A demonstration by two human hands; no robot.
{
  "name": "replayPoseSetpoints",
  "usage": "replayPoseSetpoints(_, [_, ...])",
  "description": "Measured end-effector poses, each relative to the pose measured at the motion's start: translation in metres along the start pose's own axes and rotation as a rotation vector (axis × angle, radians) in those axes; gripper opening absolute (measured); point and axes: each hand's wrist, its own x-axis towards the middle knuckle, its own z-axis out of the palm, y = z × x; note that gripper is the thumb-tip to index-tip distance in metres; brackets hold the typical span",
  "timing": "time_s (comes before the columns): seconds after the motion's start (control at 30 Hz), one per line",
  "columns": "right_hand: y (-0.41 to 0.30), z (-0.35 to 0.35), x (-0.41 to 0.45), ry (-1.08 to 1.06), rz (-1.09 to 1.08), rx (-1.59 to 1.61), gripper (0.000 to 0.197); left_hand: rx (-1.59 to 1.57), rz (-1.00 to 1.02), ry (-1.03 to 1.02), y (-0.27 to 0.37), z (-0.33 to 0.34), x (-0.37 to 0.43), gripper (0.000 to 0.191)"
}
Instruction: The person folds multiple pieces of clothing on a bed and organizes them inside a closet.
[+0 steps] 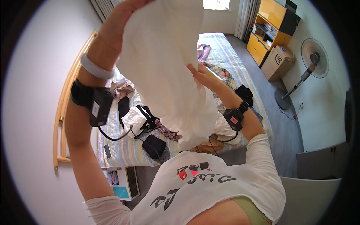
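Observation:
A large piece of white cloth (pixel 168 70) hangs in front of me, lifted high over the bed. My left hand (pixel 135 7) is raised at the upper edge of the view by the cloth's top; its fingers are mostly cut off or hidden. Lower down, at the cloth's right side, my right hand (pixel 201 73) pinches the fabric between thumb and fingers. Behind the cloth, clothes lie spread on the striped bed sheet (pixel 225 50): a folded black item (pixel 153 146), a white garment (pixel 134 119), a floral strip of fabric (pixel 168 131) and a plaid cloth (pixel 223 73).
A phone (pixel 107 151) lies on the bed's near left corner. A wooden rail (pixel 67 76) stands along the left wall. On the right are a standing fan (pixel 314 57), a cardboard box (pixel 277 62) and a yellow cabinet (pixel 257 50). Cables run from both forearm devices.

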Motion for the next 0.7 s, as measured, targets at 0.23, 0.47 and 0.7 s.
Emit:
replayPoseSetpoints(0.23, [0.021, 0.023, -0.014, -0.313, 0.392, 0.418, 0.099, 0.341, -0.173, 0.281, 0.047, 0.044, 0.012, 0.037])
replayPoseSetpoints(0.47, [0.073, 0.04, -0.069, -0.675, 0.176, 0.956, 0.089, 0.697, -0.4, 0.344, -0.006, -0.012, -0.014, 0.058])
replayPoseSetpoints(0.7, [-0.001, 0.026, -0.089, -0.779, 0.428, 0.726, 0.065, 0.678, -0.517, 0.286, -0.085, -0.028, -0.048, 0.056])
